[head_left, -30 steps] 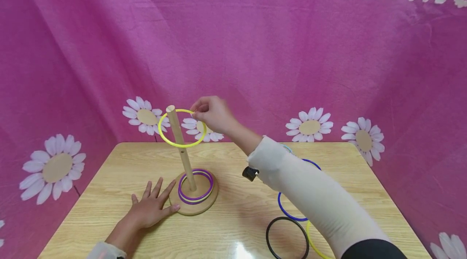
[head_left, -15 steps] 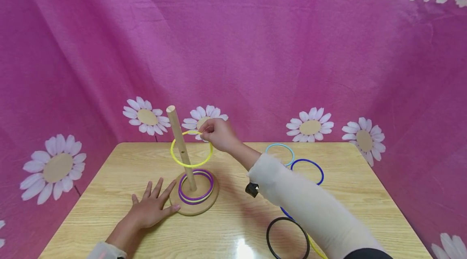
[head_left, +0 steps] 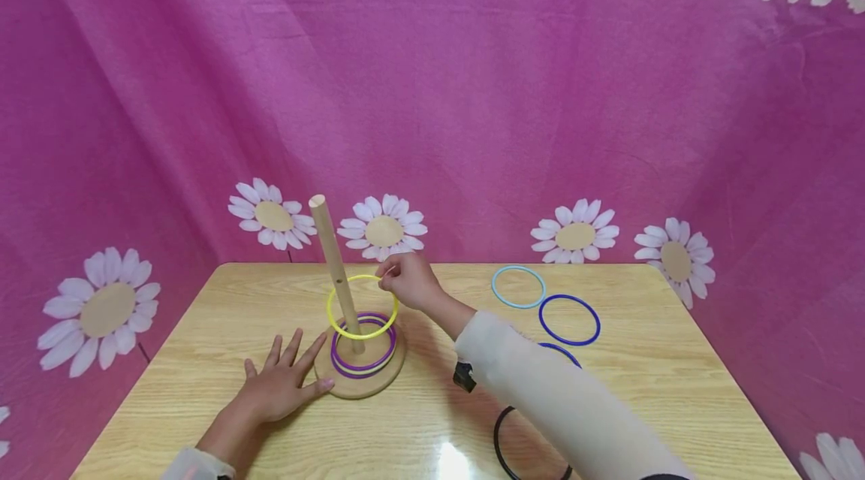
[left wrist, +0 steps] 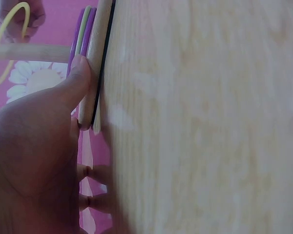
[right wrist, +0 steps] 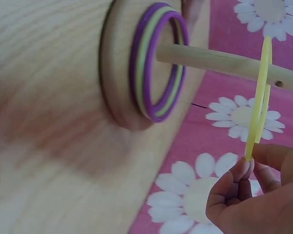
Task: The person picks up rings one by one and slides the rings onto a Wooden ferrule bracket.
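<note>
1. Yellow ring (right wrist: 258,97) encircles the wooden peg (head_left: 327,243), up in the air, well apart from the rings lower down.
2. The right hand (head_left: 410,282) pinches that ring's rim between thumb and fingertips, at the side of the ring away from the left hand (head_left: 273,390).
3. The left hand lies with fingers spread, its thumb resting on the edge of the round wooden base (head_left: 354,389).
4. On this base, around the foot of the peg, three rings are stacked: a lower purple ring (right wrist: 135,63), a pale green ring (right wrist: 140,73) and an upper purple ring (right wrist: 147,78).
5. On the wood-grain table (head_left: 203,360), over on the right, lie a light blue ring (head_left: 518,307) and a dark blue ring (head_left: 571,344), close beside each other.
6. Nearer the person, another blue ring (head_left: 562,348) and a black ring (head_left: 498,442) are partly hidden by the pale right sleeve (head_left: 541,390).
7. A pink backdrop (head_left: 432,89) printed with white daisies and lettering hangs behind the table.
</note>
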The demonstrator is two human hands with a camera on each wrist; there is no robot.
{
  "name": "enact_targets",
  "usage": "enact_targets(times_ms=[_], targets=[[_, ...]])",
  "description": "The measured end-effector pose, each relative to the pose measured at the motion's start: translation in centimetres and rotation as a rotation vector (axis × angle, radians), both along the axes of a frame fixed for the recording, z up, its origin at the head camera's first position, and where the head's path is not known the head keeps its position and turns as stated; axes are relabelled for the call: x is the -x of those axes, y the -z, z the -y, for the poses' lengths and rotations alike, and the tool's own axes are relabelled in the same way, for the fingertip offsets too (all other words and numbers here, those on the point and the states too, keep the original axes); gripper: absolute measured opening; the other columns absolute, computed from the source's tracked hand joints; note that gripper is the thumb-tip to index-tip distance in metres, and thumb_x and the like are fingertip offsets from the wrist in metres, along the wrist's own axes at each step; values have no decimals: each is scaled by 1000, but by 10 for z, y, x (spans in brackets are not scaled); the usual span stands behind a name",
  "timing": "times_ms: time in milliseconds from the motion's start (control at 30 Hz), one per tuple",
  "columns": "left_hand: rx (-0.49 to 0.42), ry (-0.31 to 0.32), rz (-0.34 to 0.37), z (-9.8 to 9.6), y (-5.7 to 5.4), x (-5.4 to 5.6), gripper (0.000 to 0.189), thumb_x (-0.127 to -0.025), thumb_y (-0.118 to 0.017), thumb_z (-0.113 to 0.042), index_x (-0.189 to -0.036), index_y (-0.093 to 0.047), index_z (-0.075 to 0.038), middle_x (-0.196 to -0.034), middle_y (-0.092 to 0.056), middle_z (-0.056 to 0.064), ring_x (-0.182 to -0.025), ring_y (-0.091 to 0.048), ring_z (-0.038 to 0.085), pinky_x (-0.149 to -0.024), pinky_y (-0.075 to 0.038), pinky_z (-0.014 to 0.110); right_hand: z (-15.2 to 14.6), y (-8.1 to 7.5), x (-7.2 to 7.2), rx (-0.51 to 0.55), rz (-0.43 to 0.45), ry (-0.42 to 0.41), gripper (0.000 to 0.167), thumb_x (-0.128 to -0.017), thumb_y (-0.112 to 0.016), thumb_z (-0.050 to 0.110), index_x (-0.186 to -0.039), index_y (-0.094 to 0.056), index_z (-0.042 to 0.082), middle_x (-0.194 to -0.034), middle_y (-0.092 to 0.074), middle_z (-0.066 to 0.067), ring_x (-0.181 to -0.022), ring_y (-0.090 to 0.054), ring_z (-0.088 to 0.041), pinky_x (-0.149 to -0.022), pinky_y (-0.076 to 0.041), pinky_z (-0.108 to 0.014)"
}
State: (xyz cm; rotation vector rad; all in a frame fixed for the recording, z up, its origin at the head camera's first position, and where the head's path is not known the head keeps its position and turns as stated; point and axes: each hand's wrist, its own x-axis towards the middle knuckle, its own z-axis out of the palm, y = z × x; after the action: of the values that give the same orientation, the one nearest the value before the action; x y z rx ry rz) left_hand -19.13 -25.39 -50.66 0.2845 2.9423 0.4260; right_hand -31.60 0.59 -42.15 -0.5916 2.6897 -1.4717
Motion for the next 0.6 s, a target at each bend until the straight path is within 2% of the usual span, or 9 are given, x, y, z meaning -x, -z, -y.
enact_targets(times_ms=[333,600], targets=[[-3,-7,7,1,1,1,88,-96,-45,-76,-166,-23,-28,-170,-11,25,-152,-3,59,-97,-1,93,6,29,-6,-68,52,61,8,-83,-77,1,-90,-77,4,-79,-75,-4,-72,-62,-9,-63,-45,-20],[-14,-8,12,0,-1,0,88,-96,-46,-76,-166,-23,-28,-170,-10,25,-152,-3,58,-98,-1,93,7,48,-11,-80,100,100,7,-83,-75,0,-89,-76,4,-74,-70,-1,-66,-56,-8,-57,-44,-20]])
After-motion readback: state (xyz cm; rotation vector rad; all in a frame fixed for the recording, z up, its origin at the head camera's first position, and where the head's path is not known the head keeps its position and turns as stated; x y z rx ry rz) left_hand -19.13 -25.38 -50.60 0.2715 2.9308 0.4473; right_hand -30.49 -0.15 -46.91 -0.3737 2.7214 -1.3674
